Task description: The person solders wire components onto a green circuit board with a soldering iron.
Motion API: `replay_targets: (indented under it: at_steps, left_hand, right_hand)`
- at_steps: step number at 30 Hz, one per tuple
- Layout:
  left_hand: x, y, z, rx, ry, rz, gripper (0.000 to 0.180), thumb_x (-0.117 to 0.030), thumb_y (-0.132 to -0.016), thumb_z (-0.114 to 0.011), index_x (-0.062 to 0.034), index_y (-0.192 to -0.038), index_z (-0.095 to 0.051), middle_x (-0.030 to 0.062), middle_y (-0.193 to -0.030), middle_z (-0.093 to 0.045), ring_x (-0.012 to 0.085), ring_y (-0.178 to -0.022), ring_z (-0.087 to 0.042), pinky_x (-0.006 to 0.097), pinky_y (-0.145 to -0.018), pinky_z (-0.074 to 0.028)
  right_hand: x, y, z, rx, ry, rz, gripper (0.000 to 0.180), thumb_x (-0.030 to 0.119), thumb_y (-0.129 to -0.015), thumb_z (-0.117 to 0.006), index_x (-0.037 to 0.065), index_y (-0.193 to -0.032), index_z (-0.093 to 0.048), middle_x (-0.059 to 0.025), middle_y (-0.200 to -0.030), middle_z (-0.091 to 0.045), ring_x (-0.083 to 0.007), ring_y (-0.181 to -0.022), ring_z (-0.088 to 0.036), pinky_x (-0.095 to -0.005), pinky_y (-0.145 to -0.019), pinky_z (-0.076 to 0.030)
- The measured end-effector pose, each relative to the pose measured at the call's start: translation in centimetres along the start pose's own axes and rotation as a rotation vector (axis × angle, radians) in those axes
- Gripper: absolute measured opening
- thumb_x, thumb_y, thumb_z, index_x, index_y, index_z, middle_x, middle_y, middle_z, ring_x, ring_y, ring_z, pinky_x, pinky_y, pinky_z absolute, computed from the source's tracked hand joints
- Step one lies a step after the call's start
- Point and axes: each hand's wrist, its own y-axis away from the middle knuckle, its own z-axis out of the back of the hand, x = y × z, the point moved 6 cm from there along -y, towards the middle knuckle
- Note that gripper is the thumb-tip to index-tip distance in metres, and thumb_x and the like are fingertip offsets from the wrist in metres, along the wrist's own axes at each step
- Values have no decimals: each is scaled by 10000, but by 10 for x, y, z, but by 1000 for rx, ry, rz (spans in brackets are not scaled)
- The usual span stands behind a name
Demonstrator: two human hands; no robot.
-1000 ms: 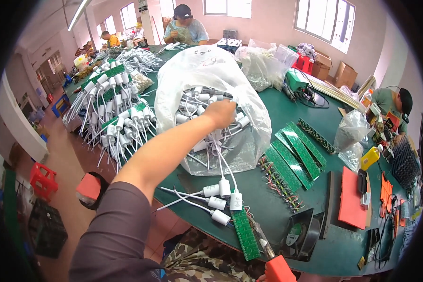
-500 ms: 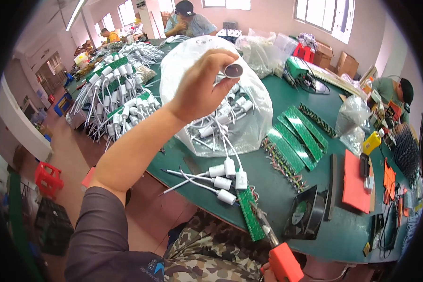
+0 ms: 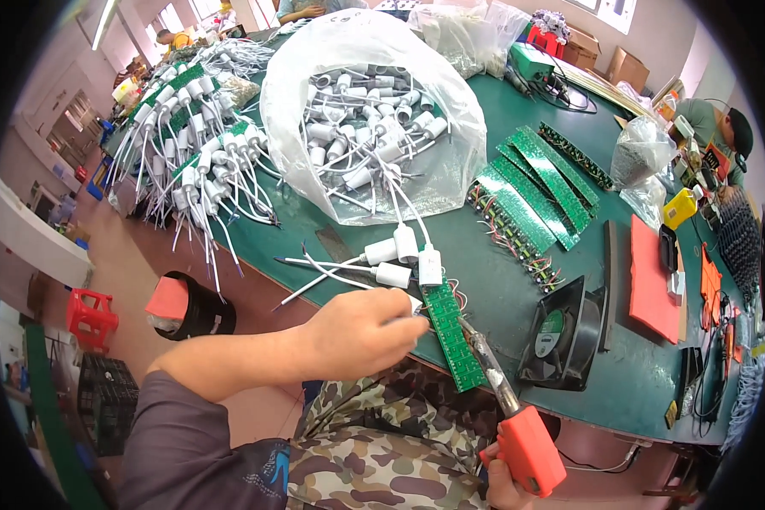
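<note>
One bench (image 3: 637, 387), dark green, its near edge running beneath the work.

One bag (image 3: 285, 110), clear plastic, mouth open, packed with white sockets (image 3: 430, 267).

One iron (image 3: 531, 450), red grip, scorched metal shaft, slanting up and left over the board (image 3: 452, 336). Advice: treat as hot; bring it in low from the right, clear of cords; keep it steady, since a light touch seems safer than pressing.

One left hand (image 3: 361, 334), left of the board, fingers curled nearly closed; whether they pinch anything cannot be told. Best kept off the shaft's line, bracing lightly if the board shifts.

One right hand (image 3: 506, 486), partly cut off by the lower edge, fingers wrapped on the red grip.

One board, narrow, green, pale-marked, lying aslant at the near edge of the bench; iron's tip over or on its right side, contact uncertain. Better kept flat, as a long strip would likely swing.

Five sockets nearby, white, cylindrical: two at the board's far end, corded toward the bag; three on their sides, one partly hidden by the left hand.

Several wires (image 3: 460, 295), thin, reddish, at the board's right edge.
</note>
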Motion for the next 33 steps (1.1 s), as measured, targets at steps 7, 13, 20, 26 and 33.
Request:
replay_targets:
  at_steps: [7,13,20,26,33]
  left_hand:
    - [13,0,13,-215,-13,104,467,-79,-744,-821,-37,-1165,-623,143,-1060,-639,337,-918,-659,425,-781,-559]
    - [33,-38,64,-292,-278,-11,402,-91,-775,-792,-47,-1143,-636,120,-1060,-655,329,-919,-658,428,-791,-547]
    - [116,-74,83,-201,-478,69,362,-52,-805,-770,-51,-1147,-651,132,-1088,-684,349,-1010,-664,435,-877,-540]
    - [168,-87,66,-248,-627,218,288,-83,-834,-717,-22,-1106,-645,155,-1038,-667,357,-1006,-664,473,-854,-546]
    - [34,-47,21,140,-85,56,332,-194,-803,-801,-56,-1065,-652,126,-1001,-660,335,-922,-665,441,-785,-548]
  right_hand:
    - [-15,10,-4,-14,-62,-130,164,81,-962,-660,30,-1112,-700,-25,-883,-660,-155,-731,-609,-297,-684,-491]
    - [-30,26,-2,7,-103,-216,170,80,-983,-623,31,-1131,-692,-18,-874,-653,-121,-705,-579,-262,-658,-463]
    - [-25,20,1,-30,-81,-154,228,46,-974,-602,9,-1188,-671,-25,-915,-650,-113,-733,-569,-264,-674,-467]
    - [-30,22,-1,-31,-93,-107,298,56,-980,-614,-12,-1269,-634,-40,-964,-659,-125,-781,-587,-276,-705,-479]
    - [-40,26,-2,-130,-233,-149,428,49,-977,-653,-14,-1390,-561,-101,-1199,-645,-171,-933,-627,-314,-809,-526]
